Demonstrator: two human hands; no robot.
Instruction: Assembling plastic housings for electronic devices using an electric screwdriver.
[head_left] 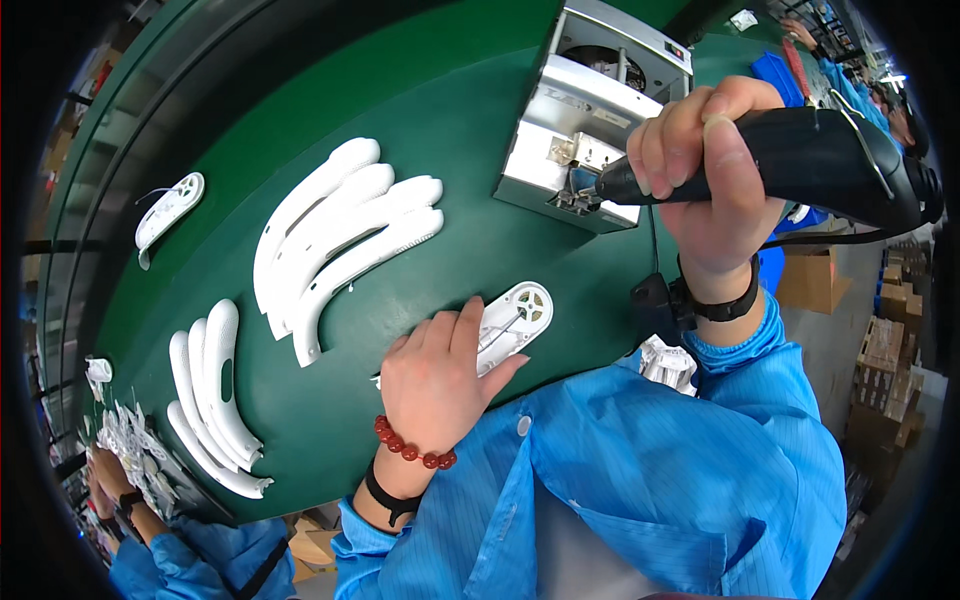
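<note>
My right hand (pixel 708 165) is wrapped around a black electric screwdriver (pixel 820 165), held level with its tip pointing left. That tip is at the front of a grey metal screw feeder (pixel 535 145), by the small pickup block; whether it touches a screw is too small to tell. Lower down, my left hand (pixel 432 370) lies over a white plastic housing half (pixel 535 305) on the green table, fingers on its far side and thumb on its near side. The housing's round spoked end and a thin wire show beyond the fingers; the palm hides the rest.
Several curved white shells (pixel 345 250) lie fanned out left of centre, with a second group (pixel 215 380) nearer the left. Another white housing half (pixel 172 210) rests at the far left. A co-worker's hands (pixel 115 480) are among white parts at lower left. Cardboard boxes (pixel 880 360) stand right.
</note>
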